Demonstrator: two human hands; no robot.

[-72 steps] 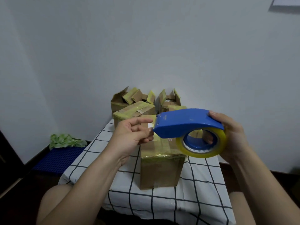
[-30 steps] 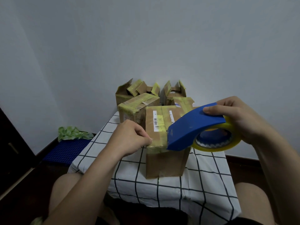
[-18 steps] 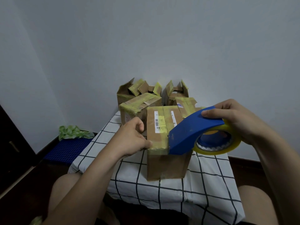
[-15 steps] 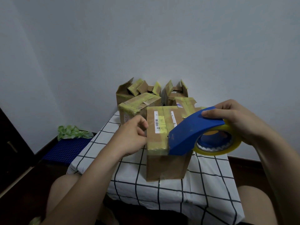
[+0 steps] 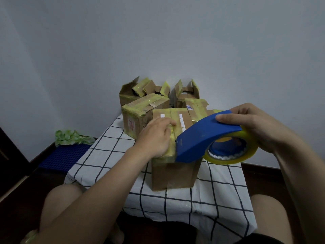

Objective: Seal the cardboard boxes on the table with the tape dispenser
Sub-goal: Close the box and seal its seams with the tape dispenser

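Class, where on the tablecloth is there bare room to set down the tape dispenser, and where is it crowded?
Bare tablecloth lies left of the front box, out to the left edge; along the near edge before that box; and to its right, beneath the tape dispenser. The back, toward the wall, is crowded with other boxes.

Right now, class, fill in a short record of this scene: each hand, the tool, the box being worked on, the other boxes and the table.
Left hand: rests on the front box, at its top near edge
Right hand: grips the tape dispenser
Dispenser nose: at the same top edge, beside the left hand
Back boxes: two, flaps up, by the wall
Table: white cloth, dark grid
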